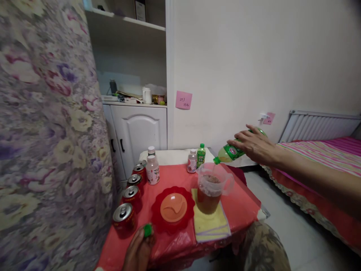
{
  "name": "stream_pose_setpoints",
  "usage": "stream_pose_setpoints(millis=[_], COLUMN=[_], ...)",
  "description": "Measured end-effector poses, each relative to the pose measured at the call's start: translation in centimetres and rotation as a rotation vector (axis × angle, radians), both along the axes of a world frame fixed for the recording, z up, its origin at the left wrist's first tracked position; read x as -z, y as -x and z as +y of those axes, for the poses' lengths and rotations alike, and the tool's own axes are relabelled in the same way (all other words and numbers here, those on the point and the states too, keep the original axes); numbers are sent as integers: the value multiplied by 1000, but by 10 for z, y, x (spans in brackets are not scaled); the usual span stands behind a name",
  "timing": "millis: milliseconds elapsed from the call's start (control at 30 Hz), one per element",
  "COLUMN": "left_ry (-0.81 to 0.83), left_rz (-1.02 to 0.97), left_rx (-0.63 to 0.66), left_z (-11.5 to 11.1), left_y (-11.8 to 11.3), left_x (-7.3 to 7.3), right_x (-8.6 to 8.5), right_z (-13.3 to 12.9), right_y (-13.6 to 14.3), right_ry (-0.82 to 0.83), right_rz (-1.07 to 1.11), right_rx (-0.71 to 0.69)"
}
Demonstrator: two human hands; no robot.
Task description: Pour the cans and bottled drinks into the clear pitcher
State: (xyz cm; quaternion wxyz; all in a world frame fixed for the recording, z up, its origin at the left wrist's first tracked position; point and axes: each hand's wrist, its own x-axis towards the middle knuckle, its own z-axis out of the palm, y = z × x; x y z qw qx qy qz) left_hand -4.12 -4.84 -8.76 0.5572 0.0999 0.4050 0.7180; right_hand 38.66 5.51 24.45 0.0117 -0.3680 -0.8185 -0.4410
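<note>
Two grips closed | right hand (255, 145): drink bottle (231, 151) tipped over pitcher (208, 199) | left hand (141, 248): bottle cap (147, 230), near table edge (176, 247)

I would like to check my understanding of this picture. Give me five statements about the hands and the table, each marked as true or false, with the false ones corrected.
1. The right hand holds a tilted bottle over the pitcher. True.
2. The left hand grips the pitcher. False: it holds a green cap.
3. The pitcher stands on a yellow cloth. True.
4. The pitcher is empty. False: it has brown liquid inside.
5. In the picture, the red cans stand left of the red plate. True.
</note>
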Motion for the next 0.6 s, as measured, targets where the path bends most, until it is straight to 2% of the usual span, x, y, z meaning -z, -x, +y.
stream_pose_setpoints(millis=[200, 367, 600], left_ry=[-20, -29, -8], left_rz=[-40, -101, 7], left_rx=[6, -6, 4], left_z=[1, 1, 3], left_y=[-2, -4, 2], left_x=[-1, 0, 7], right_x=[2, 6, 10], right_z=[8, 10, 11], right_y=[5, 19, 35], right_ry=[-7, -31, -57], right_rz=[-36, -105, -165], right_rx=[-62, -73, -84])
